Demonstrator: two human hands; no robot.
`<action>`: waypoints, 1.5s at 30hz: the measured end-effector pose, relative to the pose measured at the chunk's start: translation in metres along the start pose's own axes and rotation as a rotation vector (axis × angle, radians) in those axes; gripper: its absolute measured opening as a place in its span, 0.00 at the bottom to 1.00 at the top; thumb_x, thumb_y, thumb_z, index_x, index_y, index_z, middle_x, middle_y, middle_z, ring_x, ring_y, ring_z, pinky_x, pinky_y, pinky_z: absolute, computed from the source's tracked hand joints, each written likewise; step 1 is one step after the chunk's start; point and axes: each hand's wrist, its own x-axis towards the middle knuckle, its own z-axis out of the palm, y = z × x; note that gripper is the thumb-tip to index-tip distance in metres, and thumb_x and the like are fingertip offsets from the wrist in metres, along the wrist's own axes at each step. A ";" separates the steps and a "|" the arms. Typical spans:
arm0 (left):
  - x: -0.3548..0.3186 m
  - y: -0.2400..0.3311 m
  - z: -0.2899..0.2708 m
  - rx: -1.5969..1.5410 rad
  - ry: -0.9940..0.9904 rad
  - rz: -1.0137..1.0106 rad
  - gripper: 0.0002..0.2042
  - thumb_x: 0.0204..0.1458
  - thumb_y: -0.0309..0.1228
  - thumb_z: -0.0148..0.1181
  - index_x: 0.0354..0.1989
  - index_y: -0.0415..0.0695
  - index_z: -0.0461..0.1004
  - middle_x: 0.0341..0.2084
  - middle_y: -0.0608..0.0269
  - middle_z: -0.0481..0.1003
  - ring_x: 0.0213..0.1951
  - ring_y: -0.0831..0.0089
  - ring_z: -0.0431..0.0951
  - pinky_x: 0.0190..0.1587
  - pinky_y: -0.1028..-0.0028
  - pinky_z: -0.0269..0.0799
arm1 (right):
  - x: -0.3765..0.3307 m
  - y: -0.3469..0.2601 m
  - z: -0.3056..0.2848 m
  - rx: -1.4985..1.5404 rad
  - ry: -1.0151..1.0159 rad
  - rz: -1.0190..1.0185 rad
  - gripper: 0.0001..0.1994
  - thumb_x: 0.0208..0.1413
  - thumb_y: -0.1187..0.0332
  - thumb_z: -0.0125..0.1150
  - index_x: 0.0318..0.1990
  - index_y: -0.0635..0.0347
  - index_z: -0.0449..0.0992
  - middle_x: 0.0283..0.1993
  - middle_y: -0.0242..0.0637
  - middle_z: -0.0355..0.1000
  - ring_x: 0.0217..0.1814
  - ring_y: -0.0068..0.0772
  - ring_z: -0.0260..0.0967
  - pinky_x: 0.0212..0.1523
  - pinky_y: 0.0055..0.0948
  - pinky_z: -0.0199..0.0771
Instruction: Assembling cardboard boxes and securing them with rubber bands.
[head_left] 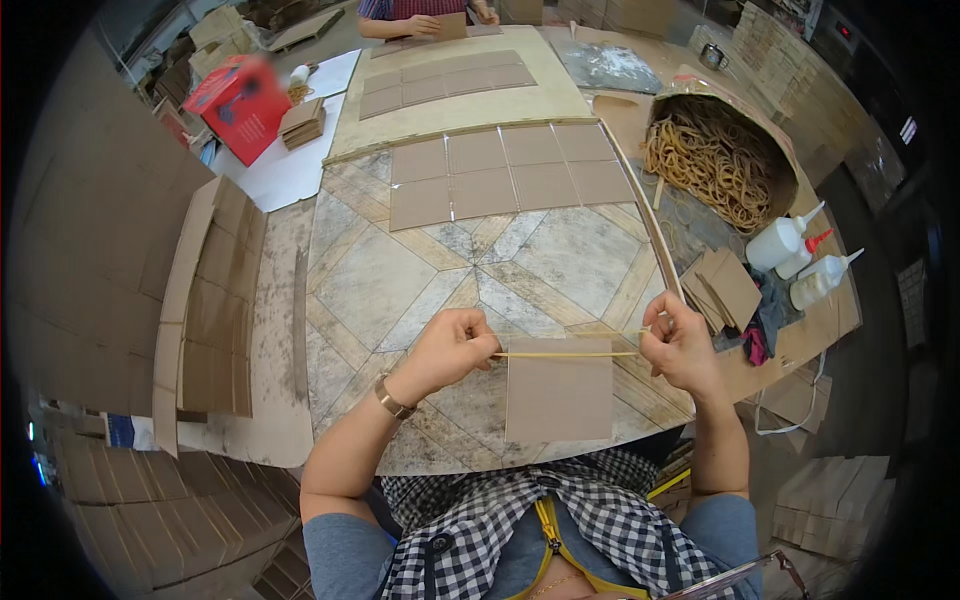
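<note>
We hold a rubber band (566, 354) stretched taut between our two hands, a thin pale line running level just above the top edge of a square cardboard piece (558, 391). Our left hand (450, 346) is clenched, pinching the band's left end between thumb and fingers; a watch (393, 399) sits on that wrist. Our right hand (680, 345) grips the other end, fingers curled around it. The cardboard piece lies flat near the near edge of the worktable (400, 280), between our hands and just under the band; whether the band touches it we cannot tell.

Farther back on the patterned tabletop, eight cardboard squares (505, 172) lie in two rows, edge to edge, near the far edge of the slab. Beyond them another set of squares (445, 84) rests on a paler board, where another person's hands (425, 25) are at work. Off the right edge we see a small stack of cardboard (722, 288), three white glue bottles (800, 255) and an open sack of rubber bands (712, 160). Along the left edge, a long strip of cardboard pieces (215, 300) leans, and a red box (240, 105) sits beyond the far left corner.
</note>
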 end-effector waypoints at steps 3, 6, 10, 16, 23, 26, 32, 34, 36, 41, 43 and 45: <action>0.008 -0.010 0.006 -0.262 -0.156 -0.143 0.06 0.54 0.27 0.53 0.25 0.41 0.70 0.25 0.64 0.76 0.26 0.78 0.76 0.30 0.76 0.76 | 0.006 0.025 0.006 0.219 -0.153 0.202 0.08 0.49 0.75 0.55 0.38 0.61 0.66 0.17 0.29 0.65 0.16 0.18 0.63 0.17 0.21 0.64; 0.013 -0.047 0.017 -0.371 -0.128 -0.236 0.05 0.55 0.26 0.50 0.30 0.38 0.70 0.28 0.60 0.77 0.25 0.75 0.78 0.27 0.76 0.76 | 0.011 0.049 0.034 0.359 -0.232 0.367 0.13 0.53 0.70 0.54 0.45 0.61 0.66 0.22 0.31 0.68 0.18 0.19 0.66 0.18 0.21 0.66; 0.000 -0.030 0.039 0.008 0.091 -0.099 0.13 0.53 0.22 0.44 0.46 0.37 0.67 0.44 0.53 0.72 0.39 0.67 0.79 0.41 0.69 0.78 | 0.003 0.053 0.051 0.286 -0.217 0.297 0.21 0.57 0.63 0.52 0.56 0.61 0.64 0.37 0.42 0.73 0.36 0.30 0.75 0.34 0.26 0.75; -0.012 -0.015 0.041 -0.175 0.042 0.751 0.34 0.50 0.26 0.59 0.65 0.44 0.50 0.61 0.53 0.56 0.65 0.60 0.55 0.63 0.62 0.59 | -0.005 0.018 0.044 0.574 -0.141 -0.449 0.24 0.59 0.67 0.47 0.62 0.67 0.59 0.63 0.53 0.61 0.69 0.44 0.54 0.68 0.41 0.51; -0.002 -0.033 0.020 -0.019 0.083 0.607 0.23 0.42 0.16 0.52 0.52 0.37 0.65 0.44 0.55 0.71 0.50 0.68 0.72 0.56 0.69 0.66 | 0.016 0.051 0.058 0.383 -0.063 -0.376 0.19 0.48 0.81 0.46 0.50 0.71 0.68 0.49 0.48 0.72 0.53 0.41 0.71 0.54 0.34 0.71; 0.016 -0.021 0.011 -0.094 0.099 0.408 0.18 0.42 0.13 0.52 0.44 0.36 0.70 0.33 0.61 0.75 0.35 0.75 0.76 0.42 0.77 0.72 | 0.050 0.048 0.048 0.478 -0.158 -0.101 0.13 0.46 0.83 0.45 0.40 0.69 0.73 0.39 0.42 0.76 0.43 0.33 0.75 0.46 0.29 0.76; 0.013 -0.033 -0.001 -0.313 -0.119 0.102 0.24 0.43 0.20 0.63 0.52 0.37 0.70 0.41 0.61 0.75 0.38 0.78 0.74 0.35 0.80 0.70 | 0.055 0.058 0.044 0.595 -0.414 -0.002 0.14 0.47 0.77 0.63 0.43 0.65 0.73 0.46 0.40 0.74 0.49 0.30 0.71 0.51 0.30 0.71; -0.010 -0.032 0.002 -0.295 -0.222 -0.047 0.42 0.40 0.33 0.73 0.64 0.39 0.58 0.54 0.55 0.69 0.54 0.70 0.70 0.50 0.72 0.69 | 0.022 0.064 0.035 0.867 -0.374 -0.019 0.22 0.44 0.75 0.69 0.48 0.63 0.71 0.53 0.40 0.70 0.54 0.30 0.67 0.55 0.31 0.69; -0.020 -0.055 -0.005 -0.211 -0.275 0.224 0.51 0.35 0.41 0.76 0.68 0.40 0.50 0.58 0.53 0.64 0.60 0.66 0.64 0.57 0.67 0.62 | -0.007 0.104 0.031 0.622 -0.355 -0.154 0.31 0.40 0.67 0.76 0.53 0.60 0.67 0.57 0.37 0.64 0.60 0.30 0.60 0.60 0.31 0.62; -0.042 -0.054 0.036 0.148 0.028 0.372 0.51 0.41 0.49 0.71 0.69 0.40 0.46 0.59 0.50 0.63 0.61 0.63 0.64 0.62 0.66 0.59 | -0.045 0.083 0.046 0.141 -0.283 -0.561 0.15 0.47 0.61 0.72 0.33 0.59 0.72 0.35 0.31 0.72 0.39 0.25 0.69 0.40 0.26 0.69; -0.049 -0.027 0.047 -0.145 0.173 0.214 0.40 0.52 0.45 0.62 0.67 0.39 0.48 0.53 0.51 0.68 0.55 0.67 0.69 0.56 0.71 0.65 | -0.037 0.053 0.047 0.321 -0.138 -0.251 0.13 0.54 0.60 0.65 0.29 0.60 0.71 0.28 0.30 0.71 0.30 0.24 0.67 0.30 0.23 0.66; -0.043 -0.024 0.057 -0.353 0.220 0.071 0.29 0.61 0.40 0.48 0.65 0.37 0.51 0.37 0.54 0.73 0.38 0.70 0.76 0.38 0.75 0.72 | -0.017 0.033 0.050 0.556 -0.094 0.056 0.16 0.60 0.58 0.57 0.27 0.61 0.70 0.24 0.32 0.70 0.24 0.24 0.67 0.24 0.22 0.66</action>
